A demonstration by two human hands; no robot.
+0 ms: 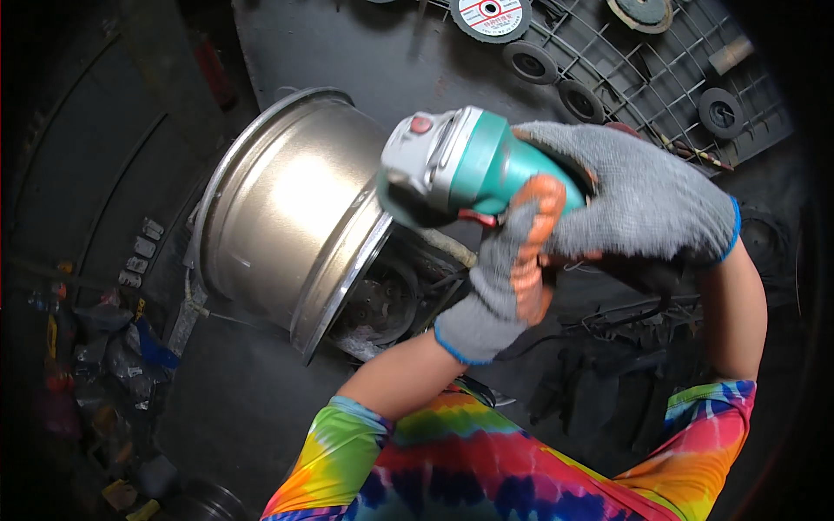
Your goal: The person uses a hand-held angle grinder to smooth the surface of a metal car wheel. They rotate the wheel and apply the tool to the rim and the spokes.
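Note:
Both my hands wear grey knit gloves with orange-coated palms and blue cuffs. My right hand (638, 191) is wrapped round the rear of a teal and silver angle grinder (502, 161). My left hand (512, 265) grips the grinder from below, near a red part on its underside, its fingers partly hidden. The grinder's dark, blurred front end overlaps the right edge of a bare metal wheel rim (287, 204); whether they touch I cannot tell. Lying on its side, the rim shows its smooth barrel, and beneath its right side a dark round part is partly visible.
A wire rack (599, 65) at the upper right carries a white-labelled grinding disc (491, 13) and several dark discs. Mixed small items and bags (122, 356) clutter the left side. Cables (608, 321) and dark shapes lie below my right arm.

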